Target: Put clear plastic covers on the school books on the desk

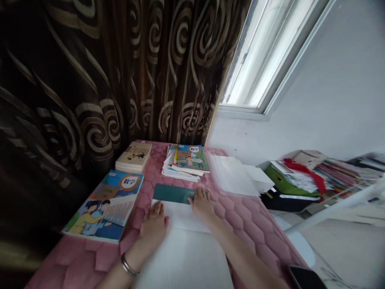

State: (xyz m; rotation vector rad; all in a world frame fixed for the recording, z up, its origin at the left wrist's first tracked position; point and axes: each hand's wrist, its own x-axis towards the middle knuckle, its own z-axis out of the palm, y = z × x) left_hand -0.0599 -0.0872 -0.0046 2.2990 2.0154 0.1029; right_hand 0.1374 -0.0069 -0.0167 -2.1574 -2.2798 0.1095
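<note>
In front of me a white sheet [183, 218] lies across a dark green book or board [173, 194], whose upper strip shows beyond the sheet's edge. More of a pale sheet [183, 261] stretches from there towards me. My left hand [154, 221], with a silver bangle on the wrist, lies flat with its fingers on the white sheet's left side. Across from it my right hand [202, 203] rests at the right end of the green strip, fingers stretched out and pressing down. Neither hand grasps anything. What lies under the white sheet is hidden.
A large maths textbook [104, 208] and a stack of tan books [134, 156] lie at left. Behind are more books [191, 158], with clear or white sheets [231, 172] to their right. A phone [305, 277] lies at lower right, beyond the pink quilted cover [249, 220].
</note>
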